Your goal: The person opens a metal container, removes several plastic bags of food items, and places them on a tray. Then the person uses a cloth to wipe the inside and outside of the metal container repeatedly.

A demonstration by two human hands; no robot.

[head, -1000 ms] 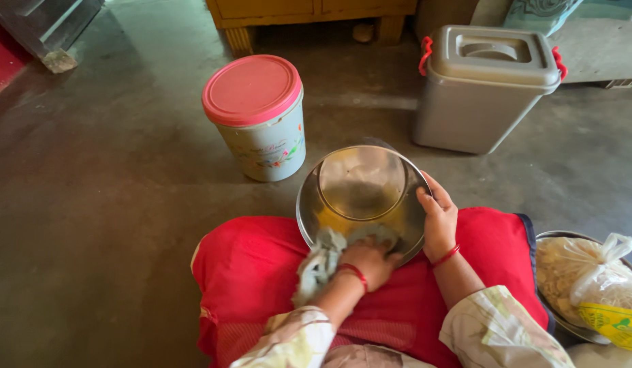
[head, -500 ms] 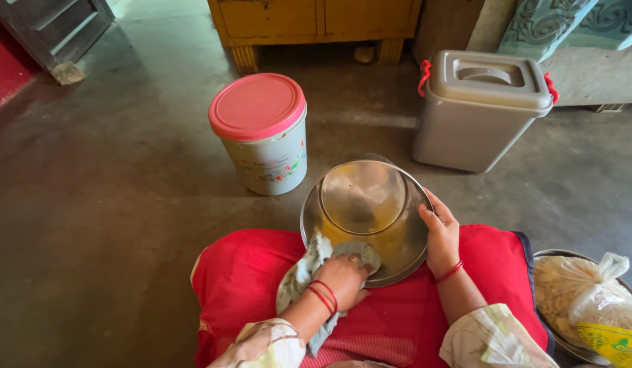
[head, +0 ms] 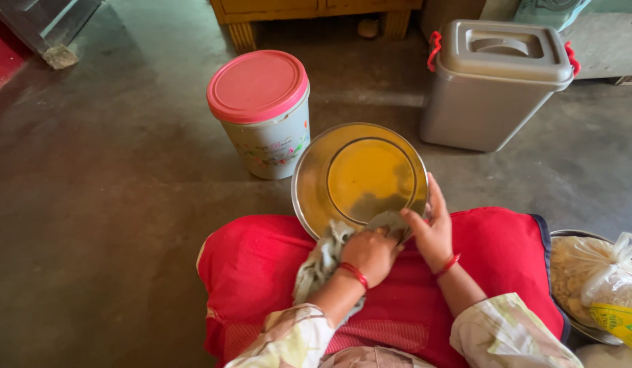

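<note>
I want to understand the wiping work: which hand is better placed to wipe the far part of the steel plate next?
The left hand, probably. It already presses the grey cloth on the near rim of the steel plate. The right hand grips the plate's edge and steadies it.

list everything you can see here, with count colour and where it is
steel plate: 1, silver with a yellow reflection, tilted on the lap
cloth: 1, grey-green, pressed on the plate's near rim
bucket: 1, pale floral with a pink lid, on the floor behind the plate
lidded bin: 1, grey with red clips, far right
dish with plastic bag: 1, silver, right edge
wooden cabinet: 1, yellow, top
floor: grey
left hand: 1, holds the cloth
right hand: 1, grips the plate's rim
</note>
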